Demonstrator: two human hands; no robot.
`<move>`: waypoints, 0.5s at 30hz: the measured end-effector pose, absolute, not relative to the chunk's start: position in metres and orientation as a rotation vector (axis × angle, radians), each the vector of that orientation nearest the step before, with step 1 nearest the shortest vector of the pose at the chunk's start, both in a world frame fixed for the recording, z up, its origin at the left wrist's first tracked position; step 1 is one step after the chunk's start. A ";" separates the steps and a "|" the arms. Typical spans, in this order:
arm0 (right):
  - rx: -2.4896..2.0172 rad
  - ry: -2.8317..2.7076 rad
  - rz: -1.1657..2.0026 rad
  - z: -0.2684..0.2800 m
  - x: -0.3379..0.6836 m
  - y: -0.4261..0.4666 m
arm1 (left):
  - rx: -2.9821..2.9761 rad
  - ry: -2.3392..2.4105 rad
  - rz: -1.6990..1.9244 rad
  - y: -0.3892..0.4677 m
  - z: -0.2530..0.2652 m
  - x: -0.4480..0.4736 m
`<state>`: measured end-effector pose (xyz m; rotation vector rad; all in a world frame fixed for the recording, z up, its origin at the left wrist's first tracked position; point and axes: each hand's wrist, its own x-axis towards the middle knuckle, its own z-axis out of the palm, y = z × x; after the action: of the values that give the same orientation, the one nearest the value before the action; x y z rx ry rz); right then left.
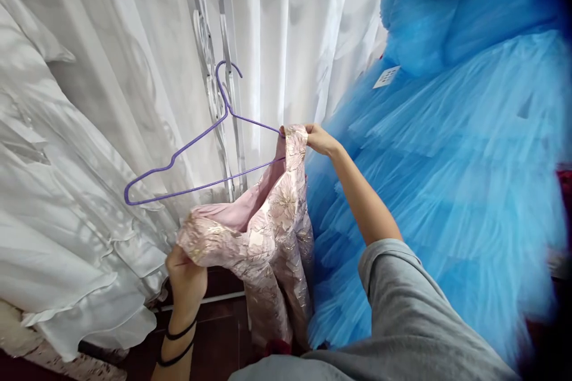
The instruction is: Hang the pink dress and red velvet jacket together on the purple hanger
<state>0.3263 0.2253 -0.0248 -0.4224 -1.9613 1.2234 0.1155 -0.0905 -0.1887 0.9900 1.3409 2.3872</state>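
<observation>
A pink garment [272, 220] with a gold floral pattern hangs between my two hands. My right hand [318, 139] grips its upper edge together with the right end of a purple wire hanger [187, 152]. The hanger's right arm is tucked into the garment; its left arm and hook stick out bare in front of the white curtain. My left hand [185, 277] holds the garment's lower left edge, lower down. Two black bands circle that wrist.
A large blue tulle dress [469, 149] with a white tag [385, 77] fills the right side. White sheer curtains [290, 24] hang behind, with a white metal stand [223, 89] in front of them. White ruffled fabric [58, 202] hangs at left over a dark red floor [218, 333].
</observation>
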 end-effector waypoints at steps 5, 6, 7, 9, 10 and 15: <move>-0.552 -2.111 1.000 -0.011 0.309 0.193 | 0.687 1.292 2.768 -0.100 -0.178 0.062; -0.556 -2.100 0.977 -0.011 0.308 0.188 | 0.696 1.297 2.780 -0.100 -0.175 0.050; -0.551 -2.089 0.964 -0.013 0.307 0.184 | 0.718 1.305 2.784 -0.099 -0.170 0.038; -0.525 -2.086 0.954 -0.015 0.308 0.181 | 0.784 1.322 2.773 -0.097 -0.157 0.019; -0.508 -2.089 0.950 -0.015 0.308 0.181 | 0.820 1.332 2.766 -0.095 -0.150 0.010; -0.489 -2.114 0.886 -0.015 0.310 0.182 | 0.996 1.265 2.724 -0.097 -0.100 -0.014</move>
<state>0.3096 0.1816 -0.0151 -0.4889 -2.1141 0.8859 -0.0142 -0.0974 -0.1000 0.9961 1.2645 2.7239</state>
